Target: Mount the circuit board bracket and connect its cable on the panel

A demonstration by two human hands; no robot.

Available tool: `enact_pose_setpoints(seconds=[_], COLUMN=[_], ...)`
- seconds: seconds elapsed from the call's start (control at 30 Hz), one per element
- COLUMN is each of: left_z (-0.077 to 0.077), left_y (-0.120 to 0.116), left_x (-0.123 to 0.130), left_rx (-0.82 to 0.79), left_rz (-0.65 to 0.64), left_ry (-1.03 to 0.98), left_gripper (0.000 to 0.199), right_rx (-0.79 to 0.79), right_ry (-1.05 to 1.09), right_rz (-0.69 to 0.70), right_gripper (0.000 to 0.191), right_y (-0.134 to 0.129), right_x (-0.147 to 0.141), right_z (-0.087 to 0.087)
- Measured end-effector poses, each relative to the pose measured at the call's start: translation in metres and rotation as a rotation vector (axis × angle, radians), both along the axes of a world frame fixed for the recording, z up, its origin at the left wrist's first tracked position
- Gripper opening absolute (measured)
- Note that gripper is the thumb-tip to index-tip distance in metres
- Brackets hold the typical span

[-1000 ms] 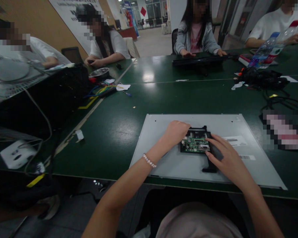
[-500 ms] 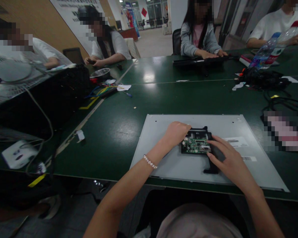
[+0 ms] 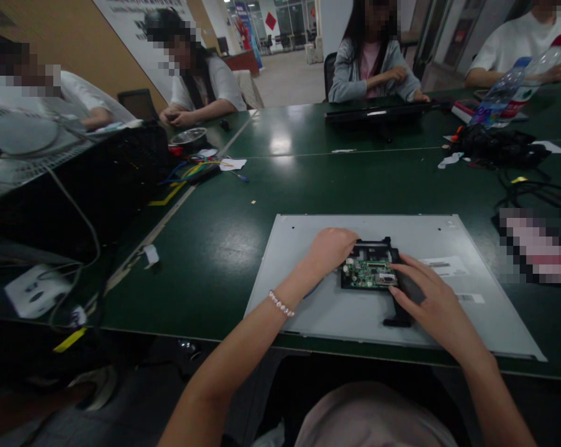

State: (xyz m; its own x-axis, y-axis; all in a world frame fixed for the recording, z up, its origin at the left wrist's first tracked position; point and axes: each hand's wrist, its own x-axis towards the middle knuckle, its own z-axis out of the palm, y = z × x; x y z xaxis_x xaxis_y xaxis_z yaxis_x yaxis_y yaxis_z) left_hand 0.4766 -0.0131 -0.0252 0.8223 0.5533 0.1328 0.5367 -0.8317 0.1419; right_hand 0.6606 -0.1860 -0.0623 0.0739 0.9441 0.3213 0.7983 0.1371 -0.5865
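Observation:
A flat grey metal panel (image 3: 280, 267) lies on the table in front of me. On it rests a black plastic bracket (image 3: 398, 313) carrying a green circuit board (image 3: 371, 273) with small connectors. My left hand (image 3: 332, 248), a beaded bracelet at its wrist, is curled closed at the bracket's upper left; its fingertips and whatever they pinch are hidden behind the hand. Thumb and fingers of my right hand (image 3: 424, 295) hold the bracket's right side, with fingertips by the board's right edge.
Across the green table (image 3: 215, 248) several people sit, one behind a dark flat screen (image 3: 378, 115). Plastic bottles (image 3: 504, 93) and black cables (image 3: 499, 146) are at the right. Loose wires (image 3: 196, 171), a white box (image 3: 38, 290) and a large black case (image 3: 75, 180) occupy the left.
My hands, the bracket and the board stay nearly still. Across the table, a person's hand has lifted off the dark screen toward their other side.

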Motion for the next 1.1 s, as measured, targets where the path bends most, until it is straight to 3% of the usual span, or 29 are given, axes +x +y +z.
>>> enact_pose_setpoints(seconds=[0.33, 0.87, 1.0, 1.1], left_z=[0.003, 0.006, 0.010, 0.023], left_y=[-0.004, -0.017, -0.023, -0.024], left_x=[-0.004, -0.012, -0.021, -0.042], left_rx=[0.058, 0.049, 0.010, -0.003], left_rz=[0.068, 0.061, 0.048, 0.059], left_ry=[0.024, 0.055, -0.001, -0.062], left_gripper=[0.030, 0.029, 0.026, 0.028], right_rx=[-0.003, -0.003, -0.027, -0.045], right_ry=[0.018, 0.028, 0.020, 0.023], right_rz=[-0.002, -0.007, -0.011, -0.008], right_gripper=[0.039, 0.039, 0.042, 0.045], right_y=[0.000, -0.012, -0.023, -0.030], right_x=[0.000, -0.009, -0.015, -0.019], right_z=[-0.004, -0.001, 0.003, 0.008])
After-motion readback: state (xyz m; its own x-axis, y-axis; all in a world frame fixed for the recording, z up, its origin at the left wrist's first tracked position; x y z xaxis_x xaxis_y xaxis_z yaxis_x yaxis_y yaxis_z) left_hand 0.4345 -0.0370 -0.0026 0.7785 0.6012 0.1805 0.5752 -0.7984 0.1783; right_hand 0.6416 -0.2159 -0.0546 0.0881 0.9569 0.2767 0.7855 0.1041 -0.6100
